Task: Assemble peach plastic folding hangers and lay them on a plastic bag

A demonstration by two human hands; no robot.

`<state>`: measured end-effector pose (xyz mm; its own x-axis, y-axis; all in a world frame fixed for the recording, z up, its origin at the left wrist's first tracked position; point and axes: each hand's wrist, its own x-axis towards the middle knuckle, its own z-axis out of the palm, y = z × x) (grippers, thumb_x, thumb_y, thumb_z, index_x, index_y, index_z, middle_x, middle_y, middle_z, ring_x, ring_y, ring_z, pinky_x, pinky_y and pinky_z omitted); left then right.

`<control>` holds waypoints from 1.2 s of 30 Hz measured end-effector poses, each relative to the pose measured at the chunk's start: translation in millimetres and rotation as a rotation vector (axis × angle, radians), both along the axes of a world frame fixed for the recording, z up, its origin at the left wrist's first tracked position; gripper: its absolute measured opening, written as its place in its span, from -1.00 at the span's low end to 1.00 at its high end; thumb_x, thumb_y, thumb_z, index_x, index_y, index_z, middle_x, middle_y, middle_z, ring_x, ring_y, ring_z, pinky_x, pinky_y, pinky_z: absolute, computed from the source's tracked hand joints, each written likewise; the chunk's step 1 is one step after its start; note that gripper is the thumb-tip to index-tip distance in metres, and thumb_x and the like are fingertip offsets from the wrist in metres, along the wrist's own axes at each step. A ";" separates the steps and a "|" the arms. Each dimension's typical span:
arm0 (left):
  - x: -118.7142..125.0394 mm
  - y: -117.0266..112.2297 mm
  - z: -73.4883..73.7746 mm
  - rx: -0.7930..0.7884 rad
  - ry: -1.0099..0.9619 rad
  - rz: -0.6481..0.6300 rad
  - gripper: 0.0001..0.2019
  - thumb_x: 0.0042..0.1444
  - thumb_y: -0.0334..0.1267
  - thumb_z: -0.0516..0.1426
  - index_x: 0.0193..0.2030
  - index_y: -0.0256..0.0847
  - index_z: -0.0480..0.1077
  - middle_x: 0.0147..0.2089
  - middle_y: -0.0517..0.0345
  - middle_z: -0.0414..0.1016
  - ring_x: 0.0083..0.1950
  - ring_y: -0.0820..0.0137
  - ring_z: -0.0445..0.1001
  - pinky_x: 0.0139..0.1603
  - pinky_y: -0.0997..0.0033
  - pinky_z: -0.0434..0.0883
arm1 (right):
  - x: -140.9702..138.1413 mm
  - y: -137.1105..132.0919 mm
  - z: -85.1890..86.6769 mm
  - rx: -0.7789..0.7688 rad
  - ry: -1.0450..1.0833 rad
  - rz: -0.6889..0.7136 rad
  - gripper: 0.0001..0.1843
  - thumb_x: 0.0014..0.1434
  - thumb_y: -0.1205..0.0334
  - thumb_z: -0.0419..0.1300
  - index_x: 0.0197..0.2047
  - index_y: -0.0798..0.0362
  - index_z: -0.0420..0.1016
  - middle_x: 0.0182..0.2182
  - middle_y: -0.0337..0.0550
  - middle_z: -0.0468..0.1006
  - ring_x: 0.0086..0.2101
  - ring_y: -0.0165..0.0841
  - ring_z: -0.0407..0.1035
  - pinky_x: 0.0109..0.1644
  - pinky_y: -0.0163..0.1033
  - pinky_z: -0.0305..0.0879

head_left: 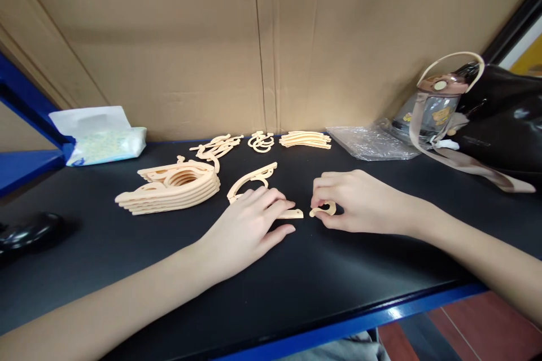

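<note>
My left hand (250,224) rests fingers-down on a curved cream plastic hanger part (250,177) lying on the black table (296,287), pressing its flat end near the middle. Just to the right, my right hand (354,201) pinches a small cream hook piece (322,210) against the table, close to the end of the part under my left hand. A stack of the same curved hanger parts (171,187) lies to the left of my left hand.
Along the back lie loose hook pieces (215,148), ring pieces (261,141) and a pile of thin curved strips (305,139). A tissue pack (99,136) sits back left, a clear plastic bag (368,142), a bottle with strap (436,107) and a black bag (503,118) back right. A dark object (29,232) lies far left.
</note>
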<state>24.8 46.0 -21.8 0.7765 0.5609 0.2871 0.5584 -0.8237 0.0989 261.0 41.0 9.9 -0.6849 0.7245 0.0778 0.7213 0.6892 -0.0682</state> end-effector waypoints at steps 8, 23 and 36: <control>0.6 -0.3 3.2 -0.104 -0.052 -0.003 -0.90 0.29 -0.30 0.00 -0.19 -0.18 0.33 -0.18 0.19 0.42 -0.19 0.35 0.35 -0.13 0.29 0.25 | 7.4 4.1 3.3 -0.066 0.041 0.079 -0.82 0.20 0.12 0.21 -0.20 0.00 0.56 -0.27 -0.24 0.52 -0.21 -0.34 0.37 -0.20 -0.23 0.17; -0.8 -0.5 2.3 -0.317 -0.214 -0.025 -0.95 0.31 -0.25 0.01 -0.15 -0.12 0.27 -0.18 0.24 0.45 -0.18 0.42 0.43 -0.17 0.43 0.33 | -9.2 -0.4 -6.0 -0.228 0.465 -0.090 -0.91 0.13 0.25 0.19 -0.37 0.05 0.49 -0.45 -0.27 0.54 -0.39 -0.41 0.39 -0.25 -0.29 0.24; -1.6 -0.5 1.5 -0.474 -0.229 -0.033 -0.91 0.33 -0.22 -0.03 -0.13 -0.11 0.25 -0.17 0.23 0.45 -0.21 0.45 0.48 -0.23 0.47 0.38 | -10.7 2.8 -11.4 -0.816 0.714 -0.183 -0.81 0.09 0.14 0.26 -0.39 0.11 0.48 -0.50 -0.21 0.56 -0.42 -0.42 0.39 -0.30 -0.33 0.22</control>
<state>23.2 45.6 -20.3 0.7432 0.6466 0.1719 0.4534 -0.6757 0.5813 250.2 43.8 -1.5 -0.5498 0.8243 -0.1351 0.4210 0.1338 -0.8971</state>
